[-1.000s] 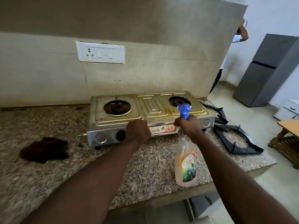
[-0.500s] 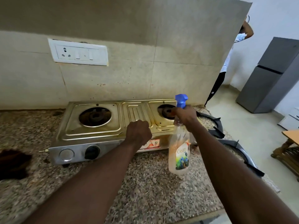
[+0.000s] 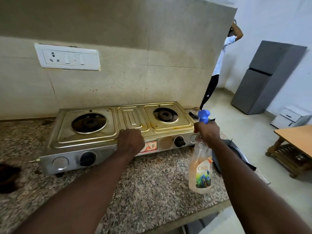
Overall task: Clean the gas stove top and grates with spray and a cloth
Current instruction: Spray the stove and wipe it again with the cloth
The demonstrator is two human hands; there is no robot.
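Note:
A two-burner gas stove (image 3: 104, 137) with a stained brass-coloured top stands on the granite counter (image 3: 152, 184), its burners bare. My left hand (image 3: 130, 142) sits at the middle of the stove's front edge, fingers curled over it. My right hand (image 3: 206, 132) grips the neck of a clear spray bottle (image 3: 200, 169) with orange liquid and a blue nozzle, held above the counter by the stove's right front corner. Black grates (image 3: 236, 152) lie on the counter right of the stove, partly hidden by my right arm. A dark cloth (image 3: 8, 176) lies at the far left.
A white switchboard (image 3: 67, 57) is on the tiled wall behind the stove. The counter ends just right of the grates. Beyond it a person (image 3: 219, 65) stands by the wall's end, with a grey fridge (image 3: 265, 78) and a wooden table (image 3: 297, 141) nearby.
My right hand has carried the spray bottle from the stove's front over to its right front corner. The left hand has stayed on the stove's front edge while the view shifted.

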